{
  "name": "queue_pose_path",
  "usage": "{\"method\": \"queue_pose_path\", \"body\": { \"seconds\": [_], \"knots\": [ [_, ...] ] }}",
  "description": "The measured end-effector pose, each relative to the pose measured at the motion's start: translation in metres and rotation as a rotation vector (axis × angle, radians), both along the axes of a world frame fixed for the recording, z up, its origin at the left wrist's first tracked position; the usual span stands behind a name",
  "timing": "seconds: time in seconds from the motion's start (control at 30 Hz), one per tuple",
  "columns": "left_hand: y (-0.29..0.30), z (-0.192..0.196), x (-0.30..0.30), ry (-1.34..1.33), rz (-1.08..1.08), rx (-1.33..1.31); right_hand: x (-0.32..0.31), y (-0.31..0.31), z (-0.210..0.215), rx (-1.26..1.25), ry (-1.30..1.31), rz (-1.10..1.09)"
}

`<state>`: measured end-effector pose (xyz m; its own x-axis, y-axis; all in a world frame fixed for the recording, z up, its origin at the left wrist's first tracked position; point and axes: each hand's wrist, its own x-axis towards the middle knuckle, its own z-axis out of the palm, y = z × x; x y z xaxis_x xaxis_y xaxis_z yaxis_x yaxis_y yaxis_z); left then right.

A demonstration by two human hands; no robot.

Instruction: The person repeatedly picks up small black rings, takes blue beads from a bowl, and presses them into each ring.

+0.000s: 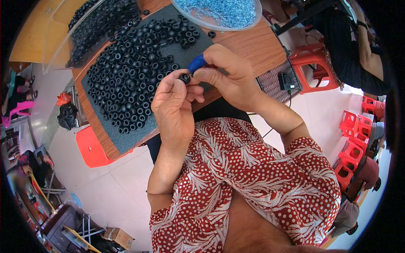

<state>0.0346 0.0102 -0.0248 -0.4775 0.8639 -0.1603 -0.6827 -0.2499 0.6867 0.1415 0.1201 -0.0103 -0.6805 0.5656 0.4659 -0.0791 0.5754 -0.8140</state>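
Note:
My left hand (pixel 175 103) pinches a small round black part with a hollow opening (pixel 184 78) between thumb and fingertips. Close against it, my right hand (pixel 230 76) grips a slim blue-handled tool (pixel 196 63); its tip is too small to make out. Both hands are held over the near edge of the table, fingertips almost touching. Beyond my left hand, many more of the same black hollow parts (pixel 130 76) lie spread on a dark grey mat (pixel 120 141).
A clear plastic bin (pixel 57 46) of black parts stands at the far left. At the far edge is a round tub (pixel 219 28) of small blue pieces. Red stools (pixel 312 69) stand to the right, one red stool (pixel 90 147) at left. Another person (pixel 358 50) sits at far right.

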Motion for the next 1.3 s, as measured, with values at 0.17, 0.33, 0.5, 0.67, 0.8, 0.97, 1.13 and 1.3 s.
{"method": "queue_pose_path", "body": {
  "seconds": [0.17, 0.33, 0.5, 0.67, 0.8, 0.97, 1.13, 1.3],
  "knots": [
    [-0.001, -0.004, 0.0, -0.054, -0.048, 0.072, 0.001, 0.001, 0.011, -0.41, 0.046, 0.166],
    [-0.001, -0.003, 0.002, 0.026, -0.039, 0.005, -0.002, 0.001, 0.006, -0.424, 0.068, 0.175],
    [-0.001, -0.005, 0.006, 0.142, 0.016, -0.024, -0.003, 0.006, 0.003, -0.132, -0.009, 0.133],
    [-0.001, -0.004, 0.007, 0.207, 0.051, -0.023, -0.001, 0.006, 0.009, 0.036, -0.066, 0.115],
    [-0.001, -0.004, 0.005, 0.167, 0.038, -0.007, 0.0, 0.009, 0.019, -0.423, -0.068, 0.214],
    [-0.001, -0.007, 0.002, 0.0, -0.028, 0.082, -0.001, 0.014, 0.022, -0.552, -0.041, 0.319],
    [-0.001, -0.005, 0.004, -0.083, -0.044, 0.128, -0.003, 0.013, 0.024, -0.549, -0.078, 0.325],
    [-0.002, -0.008, 0.005, -0.023, -0.024, 0.093, -0.003, 0.012, 0.024, -0.627, -0.106, 0.337]
  ]
}}
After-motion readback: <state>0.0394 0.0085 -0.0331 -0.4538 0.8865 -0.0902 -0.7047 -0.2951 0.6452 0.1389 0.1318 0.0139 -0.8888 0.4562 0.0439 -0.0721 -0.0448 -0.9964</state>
